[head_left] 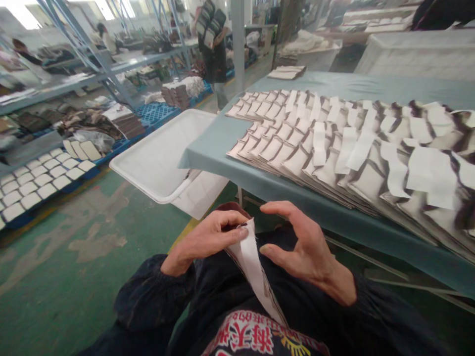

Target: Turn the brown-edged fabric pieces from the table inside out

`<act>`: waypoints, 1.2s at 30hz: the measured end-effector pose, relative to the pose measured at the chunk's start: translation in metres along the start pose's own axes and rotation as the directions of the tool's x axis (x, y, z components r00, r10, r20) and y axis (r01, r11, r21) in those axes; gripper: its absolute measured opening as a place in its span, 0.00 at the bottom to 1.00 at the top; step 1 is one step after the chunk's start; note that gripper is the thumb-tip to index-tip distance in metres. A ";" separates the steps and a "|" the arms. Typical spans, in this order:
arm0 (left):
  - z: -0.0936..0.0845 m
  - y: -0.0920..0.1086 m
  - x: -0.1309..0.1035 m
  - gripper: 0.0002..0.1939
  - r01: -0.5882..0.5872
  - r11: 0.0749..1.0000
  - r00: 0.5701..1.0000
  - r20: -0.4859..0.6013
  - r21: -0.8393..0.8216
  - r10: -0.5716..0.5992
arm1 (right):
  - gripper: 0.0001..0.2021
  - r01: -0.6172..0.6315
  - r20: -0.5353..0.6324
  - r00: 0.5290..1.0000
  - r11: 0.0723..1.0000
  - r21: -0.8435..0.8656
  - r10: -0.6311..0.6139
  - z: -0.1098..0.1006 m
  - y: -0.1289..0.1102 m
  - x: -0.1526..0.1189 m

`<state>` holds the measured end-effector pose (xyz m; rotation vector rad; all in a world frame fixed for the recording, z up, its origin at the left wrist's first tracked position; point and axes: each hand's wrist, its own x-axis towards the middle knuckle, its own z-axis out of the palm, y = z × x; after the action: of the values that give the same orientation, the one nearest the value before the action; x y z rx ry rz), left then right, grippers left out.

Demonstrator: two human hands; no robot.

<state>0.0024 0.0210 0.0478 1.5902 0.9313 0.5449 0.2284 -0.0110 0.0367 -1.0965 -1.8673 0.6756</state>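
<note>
In front of my body, my left hand (211, 240) pinches the upper end of a bundle of folded fabric pieces (239, 257), brownish at the edges. A white strip (254, 262) lies along the bundle, with my left thumb pressed on its top end. The bundle slants down to the right against my dark apron. Just right of it, my right hand (300, 249) is held apart from the cloth, thumb and fingers spread with nothing between them.
A table with a grey-green cover (208, 143) carries rows of stacked pale fabric pieces (274, 143), several topped with white strips. A white plastic bin (148, 153) stands at its left end. Blue pallets (156, 116) hold more stacks. A person (215, 54) carries dark bundles farther back.
</note>
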 end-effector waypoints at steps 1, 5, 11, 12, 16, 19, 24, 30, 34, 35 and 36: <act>0.000 0.007 0.000 0.10 -0.016 1.000 1.000 0.021 0.011 0.016 | 0.26 0.074 0.028 0.997 0.997 0.025 -0.075 -0.002 -0.003 0.011; 0.002 0.024 -0.003 0.08 -0.047 0.997 0.995 0.086 0.054 0.042 | 0.25 0.207 0.266 0.937 0.973 0.102 -0.227 -0.003 -0.008 0.045; 0.001 0.018 -0.016 0.09 0.004 0.998 1.000 -0.004 0.060 -0.004 | 0.20 0.201 0.527 0.846 0.964 -0.174 -0.082 -0.001 0.000 0.053; 0.002 0.016 -0.016 0.08 0.025 0.998 0.999 -0.022 0.062 -0.023 | 0.21 0.224 0.542 0.837 0.951 -0.214 -0.076 0.000 0.000 0.051; 0.006 0.014 -0.014 0.07 0.079 0.996 0.996 -0.035 0.050 -0.078 | 0.20 0.277 0.543 0.829 0.942 -0.190 -0.134 0.003 -0.002 0.044; 0.005 0.016 -0.012 0.10 0.057 0.998 0.998 0.002 0.009 -0.057 | 0.19 0.153 0.541 0.837 0.985 -0.081 -0.085 0.001 -0.001 0.042; 0.003 0.017 -0.013 0.11 0.025 0.999 0.999 0.044 0.027 -0.026 | 0.19 -0.094 0.651 0.757 0.995 0.021 0.058 -0.006 0.003 0.041; 0.007 0.020 -0.015 0.09 -0.041 0.992 0.999 0.035 0.120 0.037 | 0.12 -0.287 0.664 0.734 0.951 0.112 0.143 -0.002 0.005 0.036; 0.009 0.017 -0.015 0.06 -0.107 0.947 0.994 0.005 0.304 0.110 | 0.11 -0.357 0.609 0.764 0.926 0.122 0.214 0.003 0.004 0.030; 0.010 0.016 -0.016 0.06 -0.129 0.927 0.991 0.003 0.353 0.137 | 0.11 -0.375 0.602 0.766 0.918 0.131 0.227 0.003 0.004 0.029; 0.011 0.014 -0.017 0.05 -0.155 0.907 0.986 0.009 0.392 0.165 | 0.11 -0.398 0.602 0.763 0.905 0.151 0.235 0.004 0.004 0.027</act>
<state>0.0047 0.0008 0.0612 2.0402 0.9762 0.5128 0.2199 0.0146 0.0427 -1.1165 -1.9974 1.5654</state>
